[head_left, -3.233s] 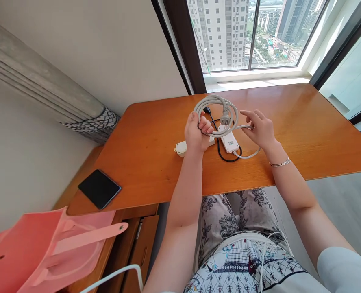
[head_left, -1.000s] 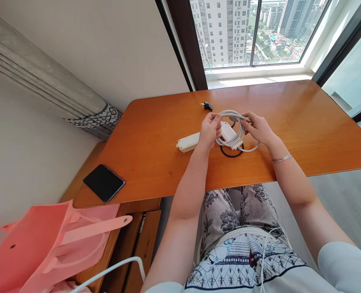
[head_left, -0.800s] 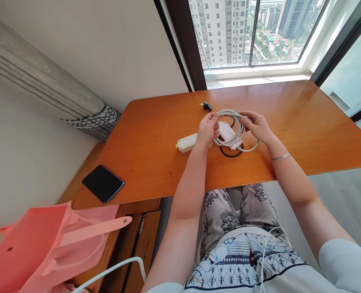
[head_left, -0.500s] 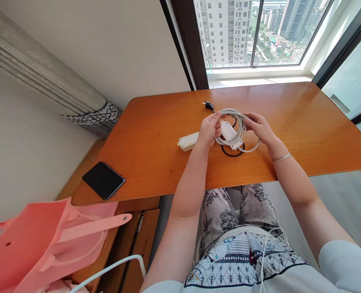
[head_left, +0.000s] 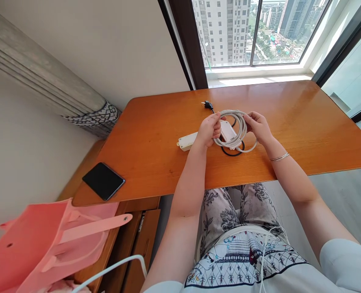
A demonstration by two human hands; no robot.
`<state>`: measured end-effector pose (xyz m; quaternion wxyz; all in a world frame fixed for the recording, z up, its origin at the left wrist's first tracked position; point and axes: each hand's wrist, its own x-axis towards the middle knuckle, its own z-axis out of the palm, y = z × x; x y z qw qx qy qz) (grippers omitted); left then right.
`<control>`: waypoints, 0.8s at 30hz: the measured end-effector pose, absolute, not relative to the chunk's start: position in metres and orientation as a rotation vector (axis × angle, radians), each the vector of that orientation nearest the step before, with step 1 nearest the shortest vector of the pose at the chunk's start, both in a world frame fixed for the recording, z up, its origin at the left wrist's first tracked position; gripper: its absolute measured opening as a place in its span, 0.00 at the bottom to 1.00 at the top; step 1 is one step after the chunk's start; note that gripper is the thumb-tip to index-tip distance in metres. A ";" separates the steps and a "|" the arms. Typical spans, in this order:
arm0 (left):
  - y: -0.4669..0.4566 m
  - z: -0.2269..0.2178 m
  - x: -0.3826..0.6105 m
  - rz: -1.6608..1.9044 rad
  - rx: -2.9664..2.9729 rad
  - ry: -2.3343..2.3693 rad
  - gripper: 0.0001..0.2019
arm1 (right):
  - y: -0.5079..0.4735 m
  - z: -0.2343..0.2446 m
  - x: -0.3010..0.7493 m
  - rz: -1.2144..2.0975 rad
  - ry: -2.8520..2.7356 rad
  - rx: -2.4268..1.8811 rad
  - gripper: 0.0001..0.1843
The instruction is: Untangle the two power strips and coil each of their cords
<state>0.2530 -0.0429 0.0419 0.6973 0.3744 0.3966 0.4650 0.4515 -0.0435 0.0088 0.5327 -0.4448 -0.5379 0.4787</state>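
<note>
Several loops of a white cable hang between my hands above the wooden table. My left hand is closed on the left side of the coil. Fingers of my right hand pinch its upper right side. Below the loops lies a white power strip, its middle hidden by my left hand and its right end showing through the coil. A black cord curves under the coil, and a black plug rests just beyond my left hand.
A dark phone or tablet lies at the table's left front corner. Below it stands a pink bag beside wooden drawers. A white tube-like cord arches near my left arm. The window is behind the table.
The loops of white cable have shifted slightly, and my right hand has moved a little to the left. Both hands keep their hold on the coil.
</note>
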 end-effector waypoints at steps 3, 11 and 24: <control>-0.041 0.040 0.251 1.011 0.847 0.866 0.17 | -0.046 0.010 0.449 1.228 -1.171 -1.047 0.30; -0.043 0.035 0.264 1.094 0.880 0.871 0.19 | -0.046 0.019 0.445 1.610 -0.778 -0.953 0.14; -0.046 0.031 0.274 1.268 0.939 0.933 0.19 | -0.041 0.006 0.447 1.429 -1.003 -0.817 0.21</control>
